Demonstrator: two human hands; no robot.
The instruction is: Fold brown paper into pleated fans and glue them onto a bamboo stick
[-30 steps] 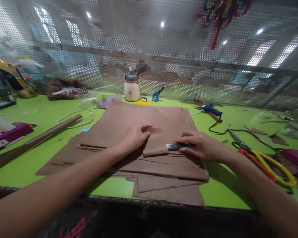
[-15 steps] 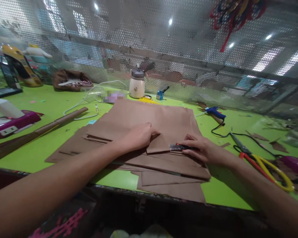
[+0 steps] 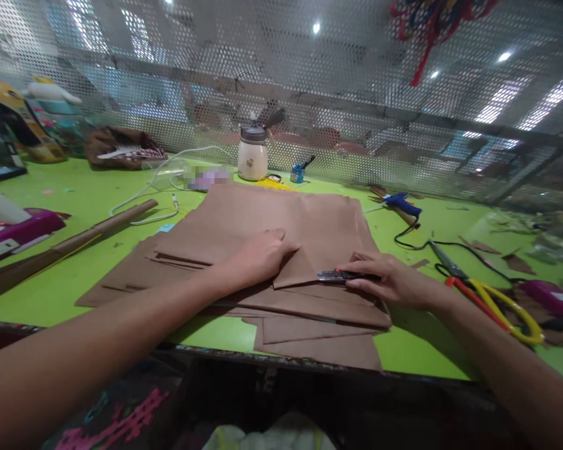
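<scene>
With the left hand (image 3: 265, 255) pinching the brown paper (image 3: 294, 269) and the right hand (image 3: 396, 280) gripping the cutter (image 3: 359, 275), slide the blade (image 3: 328, 276) flat along the fold (image 3: 295, 284).

No legible lettering, brand or number, the print (image 3: 250, 163) on the cream bottle (image 3: 253, 153) too small

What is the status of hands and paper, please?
Right hand holds cutter, blade at folded paper. Left hand on paper. Scissors off to the right.

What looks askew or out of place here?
The brown paper stack lies untidy: lower sheets jut out past the upper ones at the near edge. Loose brown scraps lie scattered beside the scissors; nothing looks spilled.
</scene>
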